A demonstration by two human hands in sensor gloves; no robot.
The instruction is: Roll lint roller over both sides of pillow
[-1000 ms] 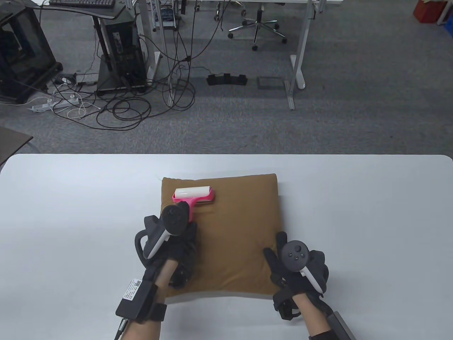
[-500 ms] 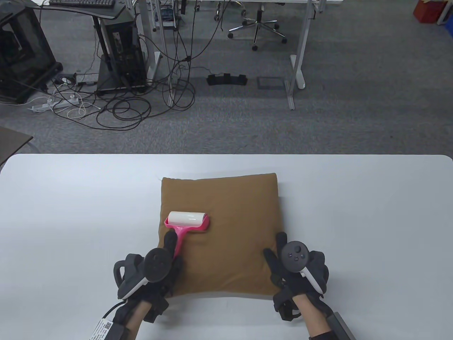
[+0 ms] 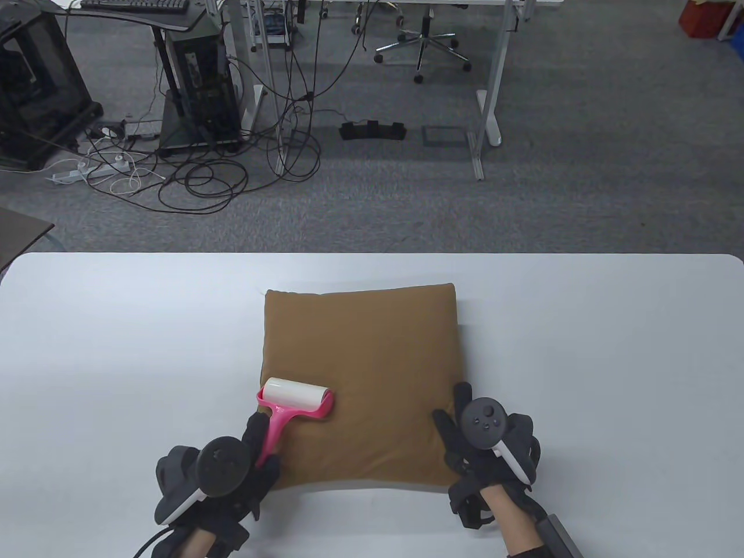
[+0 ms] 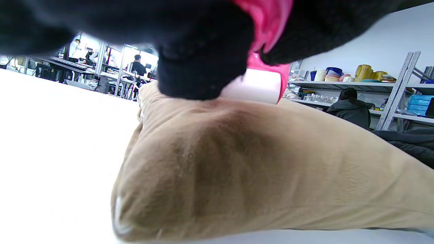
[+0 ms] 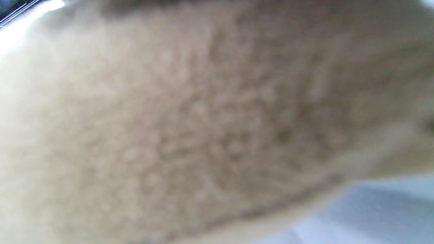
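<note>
While the left hand (image 3: 232, 471) wraps its grip around the pink handle of the lint roller (image 3: 295, 400), the white sticky drum rests on the brown pillow (image 3: 366, 372) just ahead of the fingers, close to the pillow's near-left corner. The handle runs from the grip forward and slightly right, and the drum's long axis lies crosswise to it, so any stroke travels along the handle's line, away from or toward the person. In the left wrist view the drum (image 4: 252, 89) presses into the plush fabric (image 4: 257, 169) right beyond the gloved fingers (image 4: 200, 71), with the corner of the pillow bulging beneath. The right hand (image 3: 485, 447) rests on the pillow's near-right corner, fingers spread flat on the fabric and holding nothing; its wrist view is filled with blurred cloth. The pillow lies flat on the white table (image 3: 610, 360), stretching ahead and to the right of the roller grip, so most of the top face sits forward and rightward of the drum. By my reading, the next stroke needs to go forward or shift right, and the underside is not yet rolled. The left hand is plainly the one nearer the tool.
</note>
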